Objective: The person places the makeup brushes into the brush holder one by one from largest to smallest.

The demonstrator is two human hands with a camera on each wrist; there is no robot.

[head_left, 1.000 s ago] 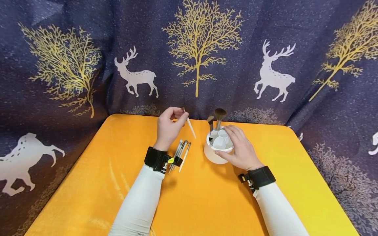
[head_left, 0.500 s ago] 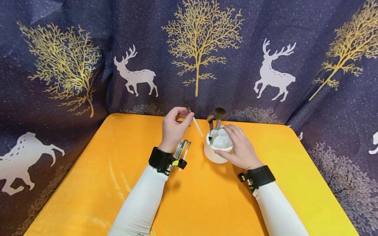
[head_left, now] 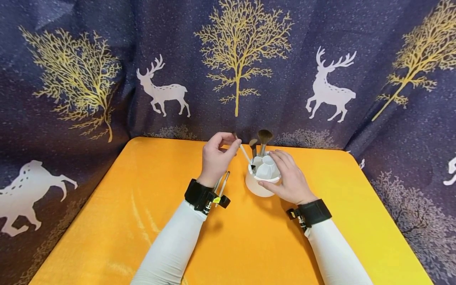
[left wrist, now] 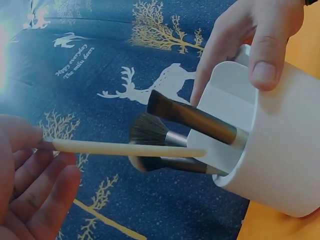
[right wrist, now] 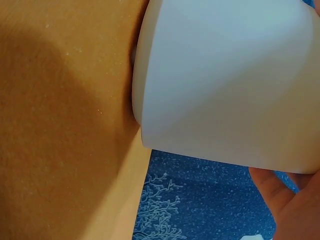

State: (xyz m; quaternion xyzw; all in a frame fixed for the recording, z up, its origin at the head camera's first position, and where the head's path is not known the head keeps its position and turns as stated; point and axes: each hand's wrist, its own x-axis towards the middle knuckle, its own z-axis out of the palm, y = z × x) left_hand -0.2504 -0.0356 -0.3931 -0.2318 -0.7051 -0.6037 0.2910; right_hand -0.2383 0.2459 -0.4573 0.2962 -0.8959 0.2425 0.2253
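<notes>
Behind the orange surface point(head_left: 107, 221) hangs a dark blue curtain point(head_left: 71, 47) printed with gold trees and white deer; in the left wrist view it carries small white script that seems to read "Happy everyday" and "Miss you". On the surface near the left wrist lie spare brushes point(head_left: 222, 183). The left hand point(head_left: 216, 158) pinches a slim brush point(head_left: 244, 152) with a cream handle, its tip at the rim of a white holder point(head_left: 257, 186). The holder is round, matte, unmarked and divided into compartments; two dark-bristled brushes point(head_left: 263, 141) stand in it. The right hand point(head_left: 289, 177) grips the holder's side, thumb and fingers curled around its rim.
</notes>
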